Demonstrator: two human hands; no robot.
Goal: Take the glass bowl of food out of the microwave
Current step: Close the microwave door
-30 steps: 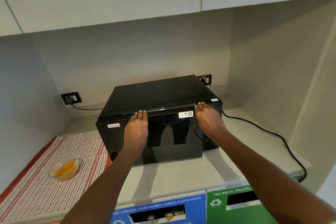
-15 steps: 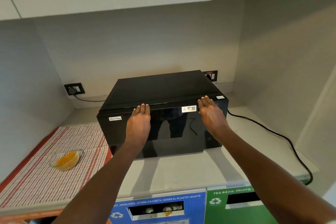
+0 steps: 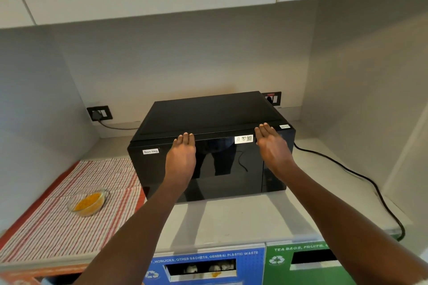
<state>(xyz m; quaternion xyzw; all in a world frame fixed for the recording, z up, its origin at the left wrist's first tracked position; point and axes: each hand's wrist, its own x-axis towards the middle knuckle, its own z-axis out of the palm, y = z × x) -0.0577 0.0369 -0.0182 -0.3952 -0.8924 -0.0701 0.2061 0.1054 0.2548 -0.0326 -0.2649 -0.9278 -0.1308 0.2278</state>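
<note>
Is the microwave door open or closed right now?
Closed. The microwave door sits flush with the front, no gap showing, both hands flat against its top edge: left hand, right hand.

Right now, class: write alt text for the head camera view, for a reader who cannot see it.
Both hands, left hand and right hand, press flat on the closed door of a black microwave. A glass bowl of yellow food sits on a striped cloth to its left.

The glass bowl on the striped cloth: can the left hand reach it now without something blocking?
Probably yes. The glass bowl sits in the open on the striped cloth, left of the microwave. The left hand lies flat on the microwave door, holding nothing, and nothing stands between them.
</note>
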